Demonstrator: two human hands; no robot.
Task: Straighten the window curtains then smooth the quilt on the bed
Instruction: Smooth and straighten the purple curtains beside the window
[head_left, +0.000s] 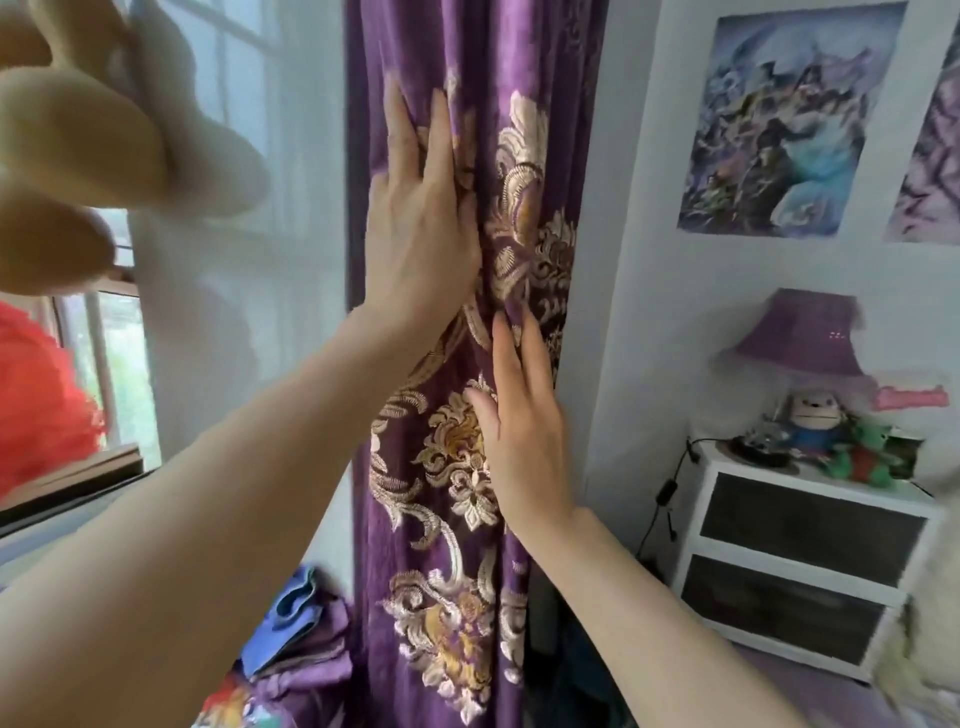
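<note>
Clearly the first step is in hand: both hands lie on the purple curtain (493, 52), which hangs gathered in folds between the window (119, 374) and the wall (639, 260), just right of the sheer white curtain (234, 312). The left hand (421, 228) is higher up, fingers straight and pointing upward, its palm pressed flat against the cloth near the curtain's left edge. The right hand (524, 436) sits lower and nearer the wall, likewise flat with fingers extended on the embroidered pattern. Neither hand grips or pinches anything. A deep fold runs between them, so the panel does not look finished.

As I judge it, the next move calls for stroking the palms down or outward so the pleats fall evenly, with light pressure so the heavy fabric is not dragged off line. The quilt cannot be made out with certainty here, so the bed step lies ahead and would need a turn away from the window.
</note>
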